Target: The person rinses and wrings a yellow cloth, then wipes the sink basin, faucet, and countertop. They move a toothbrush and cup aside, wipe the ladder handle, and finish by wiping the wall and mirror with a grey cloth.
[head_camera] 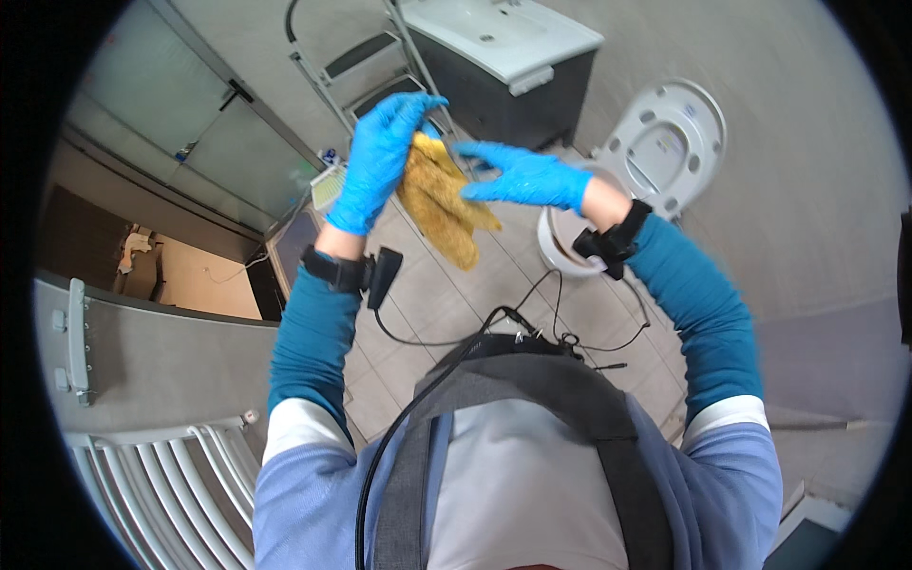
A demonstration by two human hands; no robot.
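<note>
My left hand (381, 160), in a blue disposable glove, grips a yellow-brown cloth (439, 203) near its upper end, and the folds hang below the fingers. Some of the left fingertips are hidden behind the cloth. Just right of the cloth is my right hand (524, 174), in the same kind of glove, its fingers spread apart and pointing left. The right fingers hold nothing that I can see; whether the lowest one touches the cloth, I cannot tell. Each wrist bears a black strap with a small device, and cables hang from these.
Ahead stands a folding stepladder (360, 57) beside a white washbasin (509, 32) on a dark cabinet (491, 92). A toilet (659, 146) with raised seat is at the right. A glazed door (192, 114) and a white towel radiator (167, 491) are on the left. Cables (442, 343) cross before my body.
</note>
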